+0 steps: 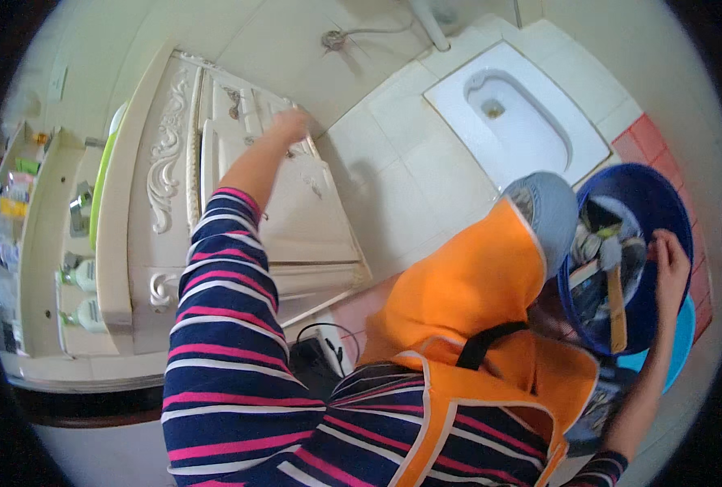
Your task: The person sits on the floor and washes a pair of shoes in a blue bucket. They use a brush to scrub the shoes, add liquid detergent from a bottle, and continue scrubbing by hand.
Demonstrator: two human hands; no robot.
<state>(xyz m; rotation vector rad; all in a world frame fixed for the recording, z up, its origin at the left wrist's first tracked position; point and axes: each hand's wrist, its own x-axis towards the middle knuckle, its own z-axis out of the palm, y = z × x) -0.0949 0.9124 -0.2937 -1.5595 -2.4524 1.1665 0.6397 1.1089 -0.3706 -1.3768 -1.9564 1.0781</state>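
Observation:
My left hand [290,125], slightly blurred, is at the far end of a cream bathroom cabinet [318,213] with carved scroll trim. It appears to rest on a door or drawer edge, but its grip is unclear. On the other side, my right hand [671,262] reaches into a dark blue plastic bucket [659,189], fingers bent close together near a small reddish piece. Whether they hold it cannot be made out. Inside the bucket lie a wooden-handled brush [617,304], a pale bundled cloth [586,246] and other items.
A white squat toilet [519,115] is set into the tiled floor [403,176]. Under the bucket shows a light blue basin [681,347]. Pump bottles [87,313] stand on the counter at left. A black cable [330,332] lies by the cabinet's base. My knee in jeans [547,210] adjoins the bucket.

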